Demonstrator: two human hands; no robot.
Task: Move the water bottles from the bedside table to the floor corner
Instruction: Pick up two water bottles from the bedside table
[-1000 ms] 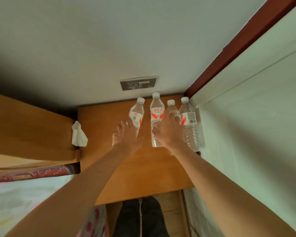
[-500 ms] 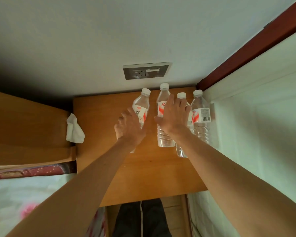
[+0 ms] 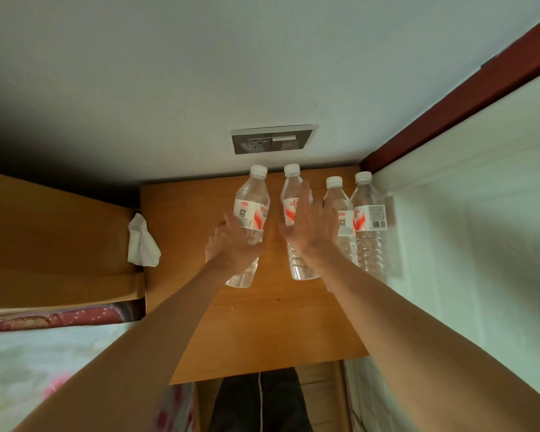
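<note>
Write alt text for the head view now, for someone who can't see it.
The left hand grips the leftmost bottle at the wooden bedside table, while the right hand, fingers straight, reaches over the second bottle. The third bottle and fourth bottle stand upright to its right; a crumpled tissue lies at left.

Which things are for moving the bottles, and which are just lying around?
For the job: leftmost bottle, gripped by the left hand; second bottle, which the right hand reaches for; third bottle; rightmost bottle; bedside table.
Just lying about: tissue; wall socket; bed cover.
</note>
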